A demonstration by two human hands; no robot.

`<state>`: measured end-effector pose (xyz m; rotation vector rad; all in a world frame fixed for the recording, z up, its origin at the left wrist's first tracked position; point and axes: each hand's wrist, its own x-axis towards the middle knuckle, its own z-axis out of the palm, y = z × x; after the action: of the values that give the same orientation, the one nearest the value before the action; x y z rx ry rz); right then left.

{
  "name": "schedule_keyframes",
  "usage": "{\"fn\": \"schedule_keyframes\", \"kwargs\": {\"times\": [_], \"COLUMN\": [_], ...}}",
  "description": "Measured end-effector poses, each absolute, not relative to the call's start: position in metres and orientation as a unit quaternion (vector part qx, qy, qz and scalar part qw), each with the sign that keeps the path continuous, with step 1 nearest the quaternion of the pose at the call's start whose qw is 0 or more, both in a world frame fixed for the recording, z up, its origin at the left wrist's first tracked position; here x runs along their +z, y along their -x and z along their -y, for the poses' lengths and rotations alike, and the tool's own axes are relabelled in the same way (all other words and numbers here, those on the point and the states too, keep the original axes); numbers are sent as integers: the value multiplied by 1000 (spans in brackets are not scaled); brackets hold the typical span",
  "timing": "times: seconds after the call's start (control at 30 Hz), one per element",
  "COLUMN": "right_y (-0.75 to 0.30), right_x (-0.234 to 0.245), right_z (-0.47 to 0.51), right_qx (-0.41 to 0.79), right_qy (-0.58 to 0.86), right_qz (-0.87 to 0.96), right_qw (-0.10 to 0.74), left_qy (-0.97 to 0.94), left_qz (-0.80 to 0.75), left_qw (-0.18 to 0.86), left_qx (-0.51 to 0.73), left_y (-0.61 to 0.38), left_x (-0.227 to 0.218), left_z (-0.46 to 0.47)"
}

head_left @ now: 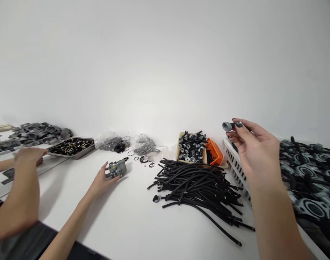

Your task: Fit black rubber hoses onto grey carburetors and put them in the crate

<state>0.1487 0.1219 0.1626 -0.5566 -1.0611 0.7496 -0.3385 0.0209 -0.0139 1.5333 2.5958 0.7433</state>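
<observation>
My left hand is closed round a grey metal carburetor at the middle left of the white table. A round brassy opening on it faces up. My right hand is raised at the right, above a white plastic basket. Thumb and fingers pinch a small carburetor cap with a silvery round rim and a black rubber part, mostly covered by the fingers. A similar loose cap lies on the table near the hoses.
Black rubber hoses lie heaped before a cream tray of caps and an orange bin. Carburetors fill the white basket. Left are bagged parts, a metal tray and a co-worker's blurred arms.
</observation>
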Motion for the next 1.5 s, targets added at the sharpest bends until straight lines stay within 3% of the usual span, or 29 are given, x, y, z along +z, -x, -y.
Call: {"fn": "schedule_keyframes", "kwargs": {"times": [0.37, 0.63, 1.07, 1.23, 1.4, 1.5], "right_y": [-142, -132, -116, -113, -112, -112], "right_x": [167, 163, 159, 159, 160, 160], "right_z": [-117, -116, -112, -106, -104, -104], "right_qx": [353, 329, 307, 323, 331, 332], "right_qy": [269, 280, 286, 287, 291, 287], "right_qz": [482, 544, 592, 605, 605, 611], "right_qw": [755, 720, 688, 669, 663, 658], "left_qy": [-580, -652, -892, -908, -899, -914], "left_qz": [-794, -735, -368, -331, -297, -287], "left_qw": [26, -120, -250, -236, -242, -189], "left_qx": [181, 142, 77, 100, 212, 215], "left_y": [360, 322, 136, 96, 80, 88], "left_x": [-5, 27, 69, 57, 42, 48], "left_z": [-3, -3, 45, 25, -3, -14]}}
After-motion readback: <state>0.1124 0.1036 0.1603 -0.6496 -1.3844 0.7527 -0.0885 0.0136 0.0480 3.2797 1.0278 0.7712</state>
